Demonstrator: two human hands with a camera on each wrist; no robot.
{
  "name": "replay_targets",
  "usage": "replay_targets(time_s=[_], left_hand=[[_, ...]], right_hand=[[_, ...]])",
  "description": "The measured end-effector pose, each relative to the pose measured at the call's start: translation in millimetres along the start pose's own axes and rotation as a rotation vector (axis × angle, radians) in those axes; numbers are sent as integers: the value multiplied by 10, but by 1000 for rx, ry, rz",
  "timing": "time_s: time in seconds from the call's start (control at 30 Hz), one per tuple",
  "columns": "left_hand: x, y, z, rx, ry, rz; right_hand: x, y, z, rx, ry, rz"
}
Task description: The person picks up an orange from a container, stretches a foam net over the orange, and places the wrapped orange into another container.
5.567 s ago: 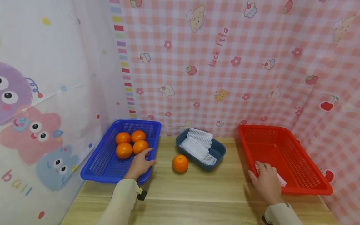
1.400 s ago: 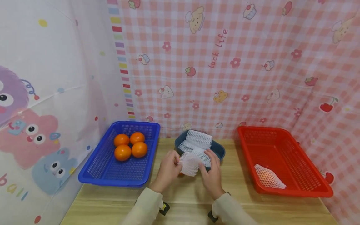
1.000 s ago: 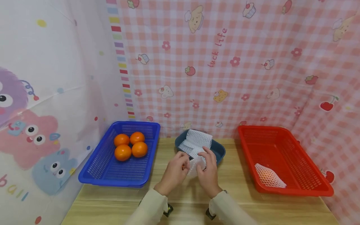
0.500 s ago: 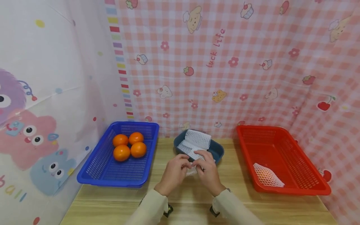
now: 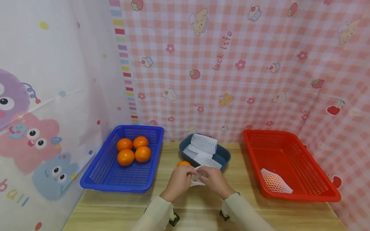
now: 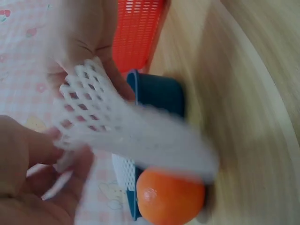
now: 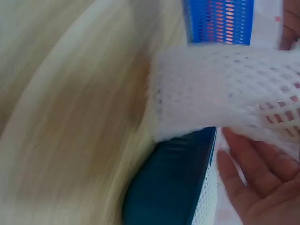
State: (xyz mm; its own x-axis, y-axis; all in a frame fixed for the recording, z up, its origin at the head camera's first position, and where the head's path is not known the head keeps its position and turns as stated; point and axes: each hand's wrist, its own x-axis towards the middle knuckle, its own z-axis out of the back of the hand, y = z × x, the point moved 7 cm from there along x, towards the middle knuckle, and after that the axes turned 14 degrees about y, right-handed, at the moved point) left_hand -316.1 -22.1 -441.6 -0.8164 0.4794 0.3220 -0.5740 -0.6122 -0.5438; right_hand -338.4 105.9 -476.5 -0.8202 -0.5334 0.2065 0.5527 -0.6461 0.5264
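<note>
A white foam fruit net [image 5: 196,183] hangs between my two hands, held by its open end. My left hand [image 5: 178,183] pinches one side of that rim, and my right hand [image 5: 217,181] grips the other. In the left wrist view the net [image 6: 140,136] stretches out as a flattened sleeve. A bare orange [image 5: 183,163] rests on the table just behind my left hand, mostly hidden by it in the head view; the left wrist view shows more of this orange [image 6: 169,196], below the net and apart from it.
A dark teal tub [image 5: 224,157] with more white foam nets [image 5: 203,144] stands behind my hands. On the left, a blue basket [image 5: 115,186] holds several oranges [image 5: 125,157]. A red basket [image 5: 300,160] on the right contains one netted orange [image 5: 276,181].
Both hands came from the side baskets to the middle and took hold of a foam net. Over the last half second the net's rim has spread and the orange behind has come into view.
</note>
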Motion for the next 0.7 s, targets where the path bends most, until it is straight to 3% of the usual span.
replay_targets(time_s=[0.13, 0.23, 0.33, 0.43, 0.57, 0.7], left_hand=[[-19, 113, -61, -49, 50, 126], [-30, 230, -108, -175, 57, 204], [-27, 329, -150, -355, 53, 220], [-14, 399, -174, -595, 45, 198], [2, 489, -231, -928, 41, 230], [4, 571, -301, -1071, 45, 281]], right_hand=[[-22, -26, -33, 98, 24, -2], [-41, -23, -34, 171, 32, 13], [-51, -58, -42, 237, 49, 15], [-49, -125, -77, 298, 89, 9], [-54, -227, -147, 458, 152, -11], [-81, -287, -173, 520, 125, -38]])
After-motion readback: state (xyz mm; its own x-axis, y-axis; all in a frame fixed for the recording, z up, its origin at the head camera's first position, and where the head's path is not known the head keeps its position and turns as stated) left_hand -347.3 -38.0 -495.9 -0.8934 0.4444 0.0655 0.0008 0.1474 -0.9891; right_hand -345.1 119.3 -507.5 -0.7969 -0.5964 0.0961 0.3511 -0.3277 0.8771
